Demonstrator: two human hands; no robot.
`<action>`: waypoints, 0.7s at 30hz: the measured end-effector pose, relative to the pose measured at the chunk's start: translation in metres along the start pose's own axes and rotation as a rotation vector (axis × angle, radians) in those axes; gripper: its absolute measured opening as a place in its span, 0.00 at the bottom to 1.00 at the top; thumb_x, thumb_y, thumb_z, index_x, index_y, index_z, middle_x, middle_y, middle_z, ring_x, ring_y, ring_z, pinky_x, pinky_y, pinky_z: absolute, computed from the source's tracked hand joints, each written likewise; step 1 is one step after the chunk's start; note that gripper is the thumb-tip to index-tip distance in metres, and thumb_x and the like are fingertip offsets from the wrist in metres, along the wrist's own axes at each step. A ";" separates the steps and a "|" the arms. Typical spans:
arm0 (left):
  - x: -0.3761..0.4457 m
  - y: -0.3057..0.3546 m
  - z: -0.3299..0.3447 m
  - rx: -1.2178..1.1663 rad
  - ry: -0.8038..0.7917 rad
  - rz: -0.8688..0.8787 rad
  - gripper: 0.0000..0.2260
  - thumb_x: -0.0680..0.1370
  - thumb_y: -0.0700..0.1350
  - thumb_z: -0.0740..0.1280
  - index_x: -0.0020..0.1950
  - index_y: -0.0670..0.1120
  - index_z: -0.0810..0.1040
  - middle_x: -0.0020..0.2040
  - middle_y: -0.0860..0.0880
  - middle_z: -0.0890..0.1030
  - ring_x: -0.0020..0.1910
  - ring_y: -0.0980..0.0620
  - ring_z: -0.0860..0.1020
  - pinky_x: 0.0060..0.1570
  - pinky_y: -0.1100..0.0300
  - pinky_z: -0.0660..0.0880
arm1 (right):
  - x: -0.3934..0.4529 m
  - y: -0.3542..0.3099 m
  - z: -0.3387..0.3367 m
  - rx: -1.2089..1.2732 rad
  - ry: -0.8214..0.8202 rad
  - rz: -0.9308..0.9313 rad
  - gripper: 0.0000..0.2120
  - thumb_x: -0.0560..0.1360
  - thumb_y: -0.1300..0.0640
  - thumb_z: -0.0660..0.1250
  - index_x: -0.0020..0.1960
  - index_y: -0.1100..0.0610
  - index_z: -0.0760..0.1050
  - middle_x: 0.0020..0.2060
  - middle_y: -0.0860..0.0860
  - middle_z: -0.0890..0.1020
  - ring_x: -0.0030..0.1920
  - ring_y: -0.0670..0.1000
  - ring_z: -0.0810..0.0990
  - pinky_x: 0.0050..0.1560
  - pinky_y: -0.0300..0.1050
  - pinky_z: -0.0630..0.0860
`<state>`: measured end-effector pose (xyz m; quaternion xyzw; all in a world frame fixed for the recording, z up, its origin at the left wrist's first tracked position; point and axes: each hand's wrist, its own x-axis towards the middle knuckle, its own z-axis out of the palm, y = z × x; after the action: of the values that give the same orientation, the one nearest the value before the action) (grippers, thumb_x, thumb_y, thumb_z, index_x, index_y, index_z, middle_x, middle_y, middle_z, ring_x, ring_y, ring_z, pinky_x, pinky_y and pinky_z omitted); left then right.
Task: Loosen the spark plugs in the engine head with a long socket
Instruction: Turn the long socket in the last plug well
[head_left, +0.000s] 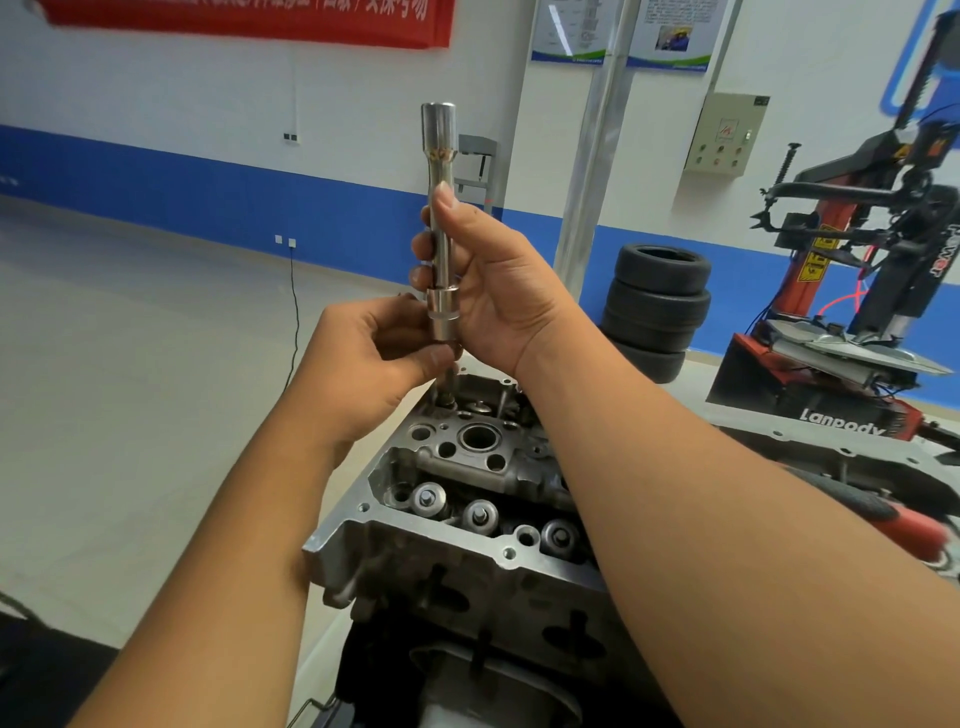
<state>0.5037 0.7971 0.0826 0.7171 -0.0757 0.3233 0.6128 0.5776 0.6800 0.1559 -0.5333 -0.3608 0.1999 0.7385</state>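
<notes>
A long chrome socket (439, 156) stands upright above the engine head (457, 525), lifted clear of it. My right hand (498, 280) grips its shaft, thumb lying up along the metal. My left hand (363, 358) pinches something small and dark right under the socket's lower end; I cannot tell what it is. Below my hands, an open round plug well (480, 436) shows in the grey aluminium head, with valve springs (480, 514) in front of it.
A stack of black tyres (657, 306) stands behind the engine on the right. A red and black tyre changer (852, 291) fills the far right. A black cable (296, 312) hangs down the wall at left. A red-handled tool (904, 525) lies right of the head.
</notes>
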 end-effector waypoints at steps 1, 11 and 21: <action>0.000 0.000 0.001 0.016 0.028 0.002 0.14 0.73 0.32 0.77 0.49 0.51 0.85 0.44 0.50 0.89 0.46 0.51 0.88 0.52 0.55 0.84 | 0.000 0.000 0.000 0.006 0.001 0.001 0.08 0.78 0.48 0.71 0.46 0.53 0.79 0.37 0.50 0.82 0.36 0.50 0.79 0.40 0.44 0.76; -0.001 0.000 0.007 0.012 0.039 0.012 0.15 0.72 0.31 0.78 0.50 0.51 0.84 0.42 0.50 0.88 0.42 0.51 0.88 0.46 0.59 0.84 | 0.000 -0.001 0.000 0.039 -0.003 0.005 0.08 0.76 0.49 0.71 0.47 0.53 0.77 0.36 0.50 0.82 0.34 0.50 0.78 0.37 0.43 0.77; 0.001 -0.002 0.007 0.031 0.062 0.021 0.13 0.71 0.34 0.80 0.47 0.51 0.84 0.41 0.50 0.88 0.42 0.52 0.87 0.48 0.57 0.84 | -0.001 0.000 0.001 0.042 0.016 0.003 0.08 0.79 0.49 0.70 0.47 0.53 0.77 0.36 0.50 0.82 0.34 0.50 0.78 0.36 0.43 0.77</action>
<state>0.5076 0.7911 0.0813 0.7154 -0.0591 0.3530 0.6001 0.5761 0.6804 0.1564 -0.5196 -0.3499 0.2044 0.7522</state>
